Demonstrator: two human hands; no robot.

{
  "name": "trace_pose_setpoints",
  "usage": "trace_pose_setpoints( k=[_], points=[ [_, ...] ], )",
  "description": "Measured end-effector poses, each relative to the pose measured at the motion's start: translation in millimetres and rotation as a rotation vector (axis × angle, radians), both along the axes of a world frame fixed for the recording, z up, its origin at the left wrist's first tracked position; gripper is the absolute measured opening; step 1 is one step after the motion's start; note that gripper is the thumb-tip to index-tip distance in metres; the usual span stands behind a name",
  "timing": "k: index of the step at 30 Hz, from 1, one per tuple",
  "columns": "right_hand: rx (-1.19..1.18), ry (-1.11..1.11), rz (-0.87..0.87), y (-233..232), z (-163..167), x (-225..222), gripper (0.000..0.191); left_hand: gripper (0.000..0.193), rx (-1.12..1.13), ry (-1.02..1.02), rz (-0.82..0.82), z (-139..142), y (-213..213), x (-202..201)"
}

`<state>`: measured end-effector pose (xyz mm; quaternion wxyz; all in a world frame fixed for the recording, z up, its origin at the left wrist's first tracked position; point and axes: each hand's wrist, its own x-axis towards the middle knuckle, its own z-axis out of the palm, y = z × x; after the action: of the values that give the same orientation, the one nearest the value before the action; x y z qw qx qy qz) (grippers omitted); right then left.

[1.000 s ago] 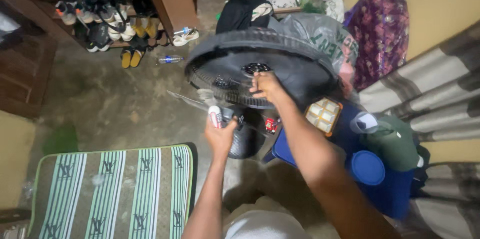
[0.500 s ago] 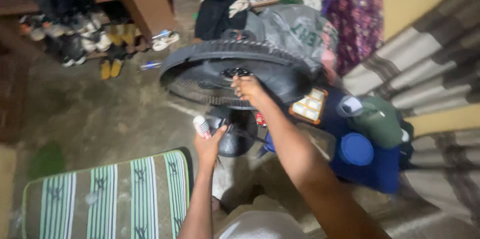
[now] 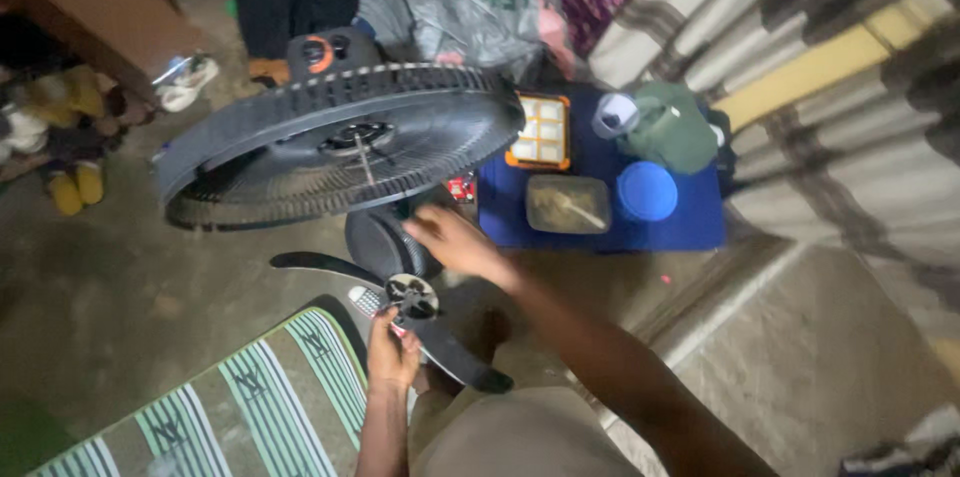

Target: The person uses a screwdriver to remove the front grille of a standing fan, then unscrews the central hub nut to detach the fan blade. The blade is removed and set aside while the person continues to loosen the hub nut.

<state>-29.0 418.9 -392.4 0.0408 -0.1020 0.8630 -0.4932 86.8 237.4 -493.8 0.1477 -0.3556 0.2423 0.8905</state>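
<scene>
I'm pinching the fan blade [image 3: 420, 309] in my left hand [image 3: 393, 352], lower centre; my right hand [image 3: 455, 242] is hovering spread (slightly blurred). It could slip and clip the fan cage [image 3: 340, 142] above.

Fan guard [image 3: 340, 137] looms close above hands; blue box [image 3: 600, 227] crowds right; bare floor [image 3: 120, 317] open left.

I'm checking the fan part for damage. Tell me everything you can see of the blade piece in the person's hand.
The fan blade is dark, plastic-looking, with a round pale-flecked hub and long curved blades sweeping left and down-right. It is off the fan, low over the floor by the striped mat. The left hand grips it just below the hub; the right hand hovers just above, apart. No cracks show, though the picture is dim.
</scene>
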Motion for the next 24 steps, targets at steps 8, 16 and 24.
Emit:
trace_pose_setpoints(
  k=[8,16,24],
  points=[
    [0.556,-0.619,-0.441,163.1,-81.4,133.6,0.064,0.045,0.254,0.27,-0.304,-22.0,77.7,-10.8],
    [-0.202,-0.319,-0.414,302.6,-174.0,170.5,0.043,0.06,0.735,0.287,-0.349,-23.8,181.5,-44.0],
    [-0.989,-0.631,-0.538,457.7,-197.9,120.5,0.032,0.051,0.34,0.121,-0.395,-68.1,327.8,-100.7]
  ],
)
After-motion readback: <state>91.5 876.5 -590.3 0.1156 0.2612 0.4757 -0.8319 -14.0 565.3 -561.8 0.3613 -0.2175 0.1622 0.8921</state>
